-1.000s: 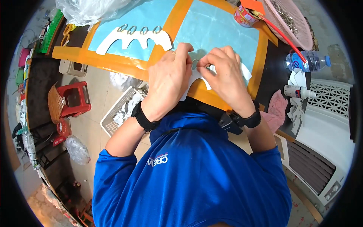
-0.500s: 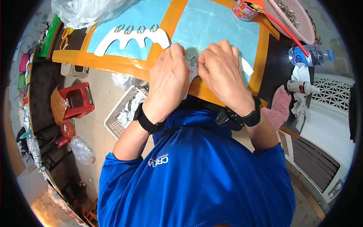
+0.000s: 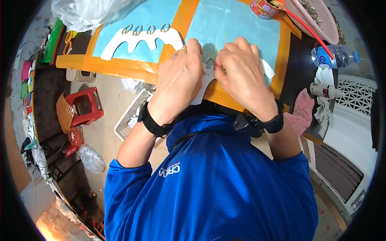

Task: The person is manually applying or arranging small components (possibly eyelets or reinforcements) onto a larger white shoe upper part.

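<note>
Over the table's front edge, a white scalloped piece [image 3: 207, 82] of card or fabric is held between my two hands, which cover much of it. My left hand [image 3: 179, 82], fingers curled, grips its left part. Close beside, my right hand [image 3: 245, 78] is closed in a pinch at the piece's upper edge, next to a metal ring [image 3: 210, 63] standing there. What the right fingertips pinch is partly hidden. Another white scalloped piece [image 3: 138, 38] lies flat at the far left, with several metal rings along its top edge.
The table [image 3: 233, 24] has a blue surface with orange tape. A plastic bag [image 3: 90, 14] lies at the far left. On the right are a red cup [image 3: 263, 8], a pink basket [image 3: 327, 24], a water bottle [image 3: 335, 57], a small white bottle [image 3: 325, 91] and a pink cloth [image 3: 301, 110].
Both hands stay closed near the same spot, with slight finger and wrist shifts. More of the white piece shows below my left hand. The whole view has shifted slightly.
</note>
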### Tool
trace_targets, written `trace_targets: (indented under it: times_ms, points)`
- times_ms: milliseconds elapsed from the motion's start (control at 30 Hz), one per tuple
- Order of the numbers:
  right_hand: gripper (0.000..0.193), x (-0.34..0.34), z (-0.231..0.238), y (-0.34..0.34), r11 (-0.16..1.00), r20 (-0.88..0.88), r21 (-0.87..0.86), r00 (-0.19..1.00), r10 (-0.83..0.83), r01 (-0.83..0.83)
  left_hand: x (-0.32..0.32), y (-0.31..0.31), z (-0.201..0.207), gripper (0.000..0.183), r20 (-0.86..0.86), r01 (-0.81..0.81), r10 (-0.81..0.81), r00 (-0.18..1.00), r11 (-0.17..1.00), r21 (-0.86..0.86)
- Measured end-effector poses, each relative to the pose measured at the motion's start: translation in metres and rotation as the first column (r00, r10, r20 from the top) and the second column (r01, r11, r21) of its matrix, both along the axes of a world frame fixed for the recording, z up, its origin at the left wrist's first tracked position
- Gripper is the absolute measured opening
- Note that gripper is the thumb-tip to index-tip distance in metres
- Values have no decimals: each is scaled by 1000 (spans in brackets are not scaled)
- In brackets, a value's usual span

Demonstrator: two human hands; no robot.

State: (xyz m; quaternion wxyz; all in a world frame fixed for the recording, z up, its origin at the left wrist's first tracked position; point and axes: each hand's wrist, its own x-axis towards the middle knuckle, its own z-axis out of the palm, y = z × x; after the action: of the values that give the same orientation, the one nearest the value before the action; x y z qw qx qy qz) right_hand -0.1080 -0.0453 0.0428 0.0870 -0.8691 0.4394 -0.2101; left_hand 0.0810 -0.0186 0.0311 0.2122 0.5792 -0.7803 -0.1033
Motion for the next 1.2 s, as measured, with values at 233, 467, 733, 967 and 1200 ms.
trace_targets:
  times_ms: [233,467,733,967,1200]
  points:
    - [10,2,2,2,999,16,26,1000,-25,25,-5,-1,6,22,37,-33,32,999,999,11]
    - [20,0,-1,5,1000,-5,2,1000,-4,4,-2,-3,8,49,-109,36,-42,993,998,-55]
    - [28,5,3,9,1000,139,10,990,1,-3,4,-4,-4,59,-219,110,-139,966,984,-139]
    - [16,8,-7,12,996,157,-90,987,28,-14,14,-3,-12,44,-211,166,-202,956,970,-175]
    - [14,-2,-2,8,982,58,-137,988,141,-132,36,3,-12,36,-175,250,-284,943,949,-190]
